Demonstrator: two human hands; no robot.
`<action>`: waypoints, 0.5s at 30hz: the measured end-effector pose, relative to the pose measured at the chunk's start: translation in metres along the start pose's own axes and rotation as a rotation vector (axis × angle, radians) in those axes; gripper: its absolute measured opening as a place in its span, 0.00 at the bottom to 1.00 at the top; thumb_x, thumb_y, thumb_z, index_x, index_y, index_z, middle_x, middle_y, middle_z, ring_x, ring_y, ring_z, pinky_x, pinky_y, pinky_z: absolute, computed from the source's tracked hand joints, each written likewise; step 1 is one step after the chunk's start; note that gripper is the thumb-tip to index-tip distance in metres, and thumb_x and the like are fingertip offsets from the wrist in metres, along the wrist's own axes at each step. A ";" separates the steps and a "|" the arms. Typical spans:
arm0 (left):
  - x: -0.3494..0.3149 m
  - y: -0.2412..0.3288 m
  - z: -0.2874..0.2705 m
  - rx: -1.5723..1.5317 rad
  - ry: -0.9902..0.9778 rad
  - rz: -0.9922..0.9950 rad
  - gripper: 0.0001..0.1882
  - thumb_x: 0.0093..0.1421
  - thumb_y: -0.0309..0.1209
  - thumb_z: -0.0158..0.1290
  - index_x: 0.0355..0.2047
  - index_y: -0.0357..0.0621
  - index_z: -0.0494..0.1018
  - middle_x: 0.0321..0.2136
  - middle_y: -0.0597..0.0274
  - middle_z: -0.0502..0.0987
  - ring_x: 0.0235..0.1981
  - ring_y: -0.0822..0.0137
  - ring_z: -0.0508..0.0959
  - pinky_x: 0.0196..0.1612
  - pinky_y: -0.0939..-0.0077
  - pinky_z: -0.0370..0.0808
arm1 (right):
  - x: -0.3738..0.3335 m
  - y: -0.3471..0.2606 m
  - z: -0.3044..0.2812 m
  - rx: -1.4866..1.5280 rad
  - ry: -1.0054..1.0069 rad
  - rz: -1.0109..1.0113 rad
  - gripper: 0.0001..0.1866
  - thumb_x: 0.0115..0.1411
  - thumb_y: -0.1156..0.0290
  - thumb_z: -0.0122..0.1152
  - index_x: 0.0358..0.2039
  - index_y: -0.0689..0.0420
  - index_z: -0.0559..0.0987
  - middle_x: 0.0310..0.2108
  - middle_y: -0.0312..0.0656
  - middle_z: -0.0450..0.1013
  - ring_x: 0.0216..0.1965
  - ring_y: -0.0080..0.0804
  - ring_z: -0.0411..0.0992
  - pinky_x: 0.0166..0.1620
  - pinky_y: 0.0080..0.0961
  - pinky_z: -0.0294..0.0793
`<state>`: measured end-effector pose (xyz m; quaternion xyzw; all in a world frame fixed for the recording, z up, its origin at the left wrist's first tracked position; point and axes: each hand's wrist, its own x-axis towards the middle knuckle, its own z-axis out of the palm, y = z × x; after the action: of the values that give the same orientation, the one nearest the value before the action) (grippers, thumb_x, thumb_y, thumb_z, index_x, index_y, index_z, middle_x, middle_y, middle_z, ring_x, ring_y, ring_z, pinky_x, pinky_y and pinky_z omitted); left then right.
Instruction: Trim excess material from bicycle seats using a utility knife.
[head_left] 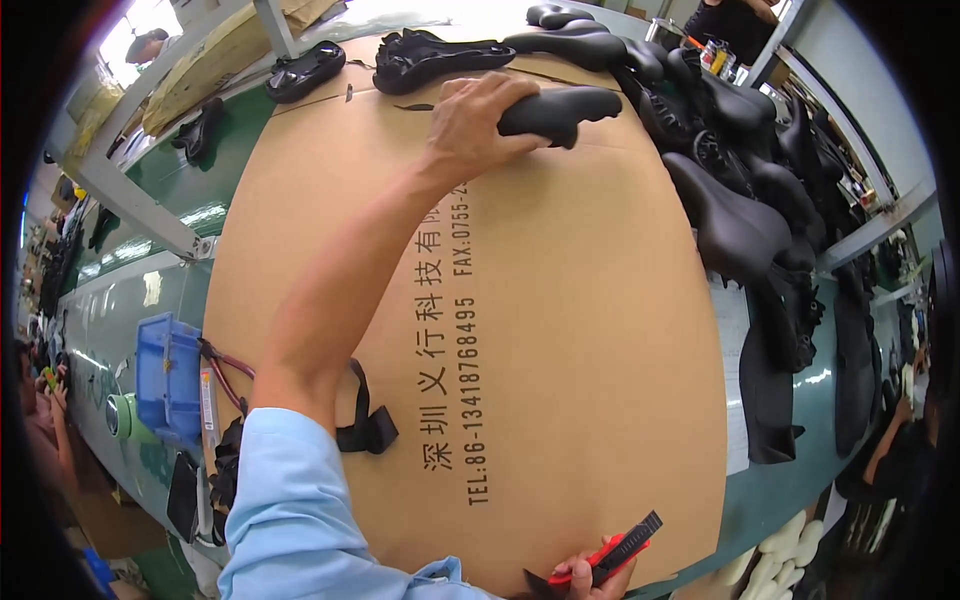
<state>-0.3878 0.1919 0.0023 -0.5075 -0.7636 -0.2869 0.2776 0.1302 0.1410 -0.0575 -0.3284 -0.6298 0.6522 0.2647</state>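
Note:
My left hand (pixel 480 122) is stretched out over the far part of a printed cardboard sheet (pixel 600 330). Its fingers and thumb are closed round the rear of a black bicycle saddle (pixel 560 112), whose narrow end points right. At the near edge, my right hand (pixel 596 580) is wrapped round a red and black utility knife (pixel 625 545) tilted up to the right. Beyond the left hand, two more black saddle pieces lie at the sheet's far edge: an upturned saddle (pixel 440 60) and a smaller one (pixel 306 72). A black strip (pixel 370 425) lies beside my left forearm.
A heap of black saddles (pixel 735 225) runs along the right side of the green table (pixel 745 520). At left stand a blue plastic bin (pixel 168 380), pliers (pixel 232 370) and a green cup (pixel 125 415). Metal posts (pixel 150 205) frame the table. Other people work at both sides.

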 end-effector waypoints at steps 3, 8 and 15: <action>-0.018 0.051 -0.059 -0.633 0.097 -0.364 0.24 0.55 0.44 0.60 0.49 0.46 0.71 0.42 0.64 0.76 0.45 0.70 0.74 0.51 0.76 0.68 | -0.002 0.003 -0.003 0.035 0.029 0.008 0.23 0.59 0.76 0.57 0.53 0.64 0.60 0.27 0.43 0.69 0.23 0.28 0.71 0.28 0.26 0.75; -0.111 0.087 -0.118 -1.271 -0.251 -1.074 0.21 0.61 0.43 0.55 0.46 0.40 0.74 0.40 0.66 0.77 0.42 0.74 0.75 0.47 0.79 0.71 | 0.009 -0.012 0.011 0.238 0.252 -0.028 0.33 0.64 0.70 0.53 0.64 0.54 0.49 0.40 0.44 0.68 0.32 0.32 0.71 0.29 0.28 0.76; -0.186 0.134 -0.183 -0.706 -0.694 -0.772 0.19 0.56 0.48 0.58 0.34 0.43 0.80 0.32 0.62 0.79 0.33 0.68 0.76 0.34 0.74 0.71 | 0.007 -0.026 0.014 0.022 0.111 0.003 0.26 0.56 0.79 0.63 0.54 0.62 0.66 0.42 0.43 0.72 0.37 0.22 0.72 0.38 0.17 0.72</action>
<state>-0.1770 -0.0114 0.0143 -0.3197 -0.7967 -0.4201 -0.2944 0.1136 0.1390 -0.0324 -0.3620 -0.6064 0.6404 0.3020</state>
